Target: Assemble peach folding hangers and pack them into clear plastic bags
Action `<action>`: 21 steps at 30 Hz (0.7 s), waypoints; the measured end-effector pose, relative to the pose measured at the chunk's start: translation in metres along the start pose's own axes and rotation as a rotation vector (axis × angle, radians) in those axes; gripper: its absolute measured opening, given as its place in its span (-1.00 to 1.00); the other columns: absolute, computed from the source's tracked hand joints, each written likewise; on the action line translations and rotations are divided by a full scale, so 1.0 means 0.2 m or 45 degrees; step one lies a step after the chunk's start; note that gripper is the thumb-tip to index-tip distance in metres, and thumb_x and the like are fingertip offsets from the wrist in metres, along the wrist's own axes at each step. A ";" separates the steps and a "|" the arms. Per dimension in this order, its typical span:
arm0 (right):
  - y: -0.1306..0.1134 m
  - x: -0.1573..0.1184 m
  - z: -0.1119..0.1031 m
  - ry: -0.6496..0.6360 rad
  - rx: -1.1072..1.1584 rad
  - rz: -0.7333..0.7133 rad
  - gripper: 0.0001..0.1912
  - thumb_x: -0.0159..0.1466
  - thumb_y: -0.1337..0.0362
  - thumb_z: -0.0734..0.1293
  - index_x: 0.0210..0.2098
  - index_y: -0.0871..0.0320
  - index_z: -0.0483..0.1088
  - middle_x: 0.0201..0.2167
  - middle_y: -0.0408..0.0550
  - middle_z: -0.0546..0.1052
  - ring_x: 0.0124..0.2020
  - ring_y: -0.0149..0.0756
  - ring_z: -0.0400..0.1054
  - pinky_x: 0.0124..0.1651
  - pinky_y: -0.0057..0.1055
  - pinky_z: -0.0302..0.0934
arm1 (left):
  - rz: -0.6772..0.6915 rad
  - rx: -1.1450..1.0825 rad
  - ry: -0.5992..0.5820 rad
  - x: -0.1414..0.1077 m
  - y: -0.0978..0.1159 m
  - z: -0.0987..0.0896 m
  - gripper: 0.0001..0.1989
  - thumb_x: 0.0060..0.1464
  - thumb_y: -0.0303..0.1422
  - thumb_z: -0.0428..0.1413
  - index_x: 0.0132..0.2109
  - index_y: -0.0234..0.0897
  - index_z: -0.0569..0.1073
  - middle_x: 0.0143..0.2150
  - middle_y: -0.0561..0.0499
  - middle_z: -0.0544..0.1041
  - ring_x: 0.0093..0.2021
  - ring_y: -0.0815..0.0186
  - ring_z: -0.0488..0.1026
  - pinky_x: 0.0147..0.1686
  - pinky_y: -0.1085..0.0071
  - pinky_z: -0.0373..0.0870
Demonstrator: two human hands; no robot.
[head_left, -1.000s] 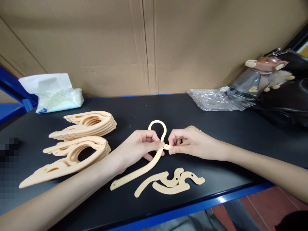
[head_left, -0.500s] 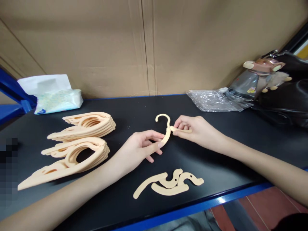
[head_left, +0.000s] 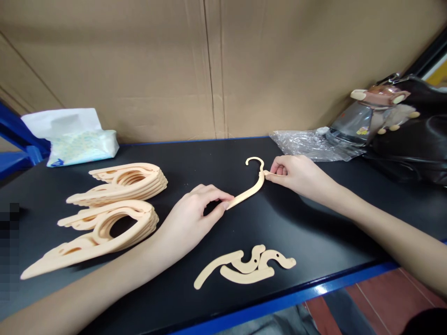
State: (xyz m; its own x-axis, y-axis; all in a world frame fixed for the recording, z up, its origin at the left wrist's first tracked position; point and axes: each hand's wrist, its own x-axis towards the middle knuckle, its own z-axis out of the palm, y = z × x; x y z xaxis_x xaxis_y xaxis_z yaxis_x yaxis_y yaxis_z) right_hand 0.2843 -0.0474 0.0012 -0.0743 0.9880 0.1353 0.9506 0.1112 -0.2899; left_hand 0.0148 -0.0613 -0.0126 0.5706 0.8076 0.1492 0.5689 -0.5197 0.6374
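A cream plastic hanger [head_left: 252, 190] with a curved hook is held between my two hands above the black table. My left hand [head_left: 199, 209] pinches the tip of its longer visible arm between thumb and fingers. Close to the hook's base, my right hand [head_left: 291, 172] grips a short piece that juts out to the right; the fingers partly hide it. Nearer to me lie several loose curved cream hanger parts [head_left: 247, 278], some with small holes. To the left, folded hangers are stacked in two piles, a rear pile [head_left: 150, 186] and a front pile [head_left: 139, 232].
A tissue pack [head_left: 84, 146] stands at the back left. Crumpled clear plastic [head_left: 300, 144], a clear bottle [head_left: 352, 123] with a brown top and a black bag [head_left: 415, 144] occupy the back right. Cardboard [head_left: 157, 70] rises behind the table, whose front edge is blue [head_left: 321, 291].
The hanger and my right hand have moved right and slightly away from me. My left hand has slid out to the arm's tip, exposing more of that arm.
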 end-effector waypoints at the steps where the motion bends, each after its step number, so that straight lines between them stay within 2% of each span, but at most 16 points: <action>1: 0.00 0.00 0.00 -0.006 -0.034 0.012 -0.71 0.25 0.04 0.32 -0.44 0.11 0.43 -0.49 -0.12 0.52 -0.47 -0.30 0.35 -0.45 -0.38 0.05 | 0.019 0.014 -0.006 0.00 0.01 0.00 -0.77 0.30 -0.26 0.00 -0.12 -0.13 0.55 -0.16 0.08 0.57 -0.12 0.24 0.40 -0.11 0.31 0.28; 6: 0.00 -0.01 -0.02 -0.042 -0.160 0.029 -0.69 0.27 -0.01 0.31 -0.44 0.08 0.43 -0.45 -0.12 0.54 -0.44 -0.26 0.37 -0.45 -0.38 0.03 | 0.138 0.109 -0.026 -0.03 0.03 0.01 -0.80 0.32 -0.30 -0.02 -0.08 -0.16 0.50 -0.15 0.08 0.55 -0.09 0.25 0.38 -0.11 0.32 0.30; 9: 0.00 -0.02 -0.03 -0.059 -0.211 0.001 -0.71 0.30 0.02 0.29 -0.37 0.08 0.44 -0.42 -0.11 0.55 -0.44 -0.27 0.38 -0.45 -0.38 0.02 | 0.222 0.170 -0.010 -0.04 0.05 0.00 -0.81 0.32 -0.34 -0.02 -0.03 -0.18 0.46 -0.04 0.04 0.51 -0.04 0.23 0.36 -0.05 0.30 0.30; 12: -0.02 -0.05 -0.03 0.020 -0.303 -0.081 -0.73 0.34 0.06 0.25 -0.26 0.12 0.46 -0.34 -0.04 0.56 -0.38 -0.23 0.40 -0.42 -0.37 0.03 | 0.398 0.303 -0.009 -0.06 0.08 -0.01 -0.81 0.30 -0.32 0.03 -0.02 -0.26 0.43 0.01 -0.03 0.47 -0.04 0.21 0.35 -0.05 0.28 0.29; 16: -0.07 -0.09 -0.04 0.203 -0.319 -0.394 -0.77 0.38 0.16 0.23 -0.18 0.15 0.45 -0.26 0.00 0.57 -0.24 -0.17 0.44 -0.32 -0.33 0.17 | 0.591 0.400 -0.149 -0.09 0.11 0.00 -0.72 0.23 -0.17 0.14 -0.08 -0.31 0.46 -0.12 -0.06 0.48 -0.12 0.17 0.37 -0.17 0.27 0.33; 18: -0.10 -0.12 -0.04 0.206 -0.224 -0.608 -0.77 0.39 0.18 0.22 -0.13 0.16 0.45 -0.20 0.02 0.56 -0.17 -0.17 0.43 -0.21 -0.30 0.26 | 0.600 0.393 -0.189 -0.10 0.12 0.02 -0.68 0.19 -0.12 0.18 -0.13 -0.31 0.48 -0.14 -0.06 0.49 -0.14 0.15 0.39 -0.19 0.26 0.33; 21: -0.13 -0.14 -0.01 0.121 -0.117 -0.913 -0.72 0.40 0.20 0.23 -0.01 0.21 0.44 -0.06 0.09 0.52 -0.04 -0.14 0.40 -0.03 -0.22 0.32 | 0.596 0.354 -0.227 -0.11 0.12 0.05 -0.70 0.19 -0.14 0.18 -0.15 -0.31 0.49 -0.16 -0.06 0.49 -0.15 0.16 0.41 -0.16 0.26 0.33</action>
State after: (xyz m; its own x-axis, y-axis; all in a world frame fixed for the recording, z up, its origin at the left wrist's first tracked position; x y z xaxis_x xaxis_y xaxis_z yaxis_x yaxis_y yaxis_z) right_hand 0.2626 -0.0789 0.0075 -0.6659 0.6613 0.3452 0.6996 0.7143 -0.0188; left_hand 0.0221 -0.0943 -0.0074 0.8769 0.4263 0.2223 0.3519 -0.8841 0.3075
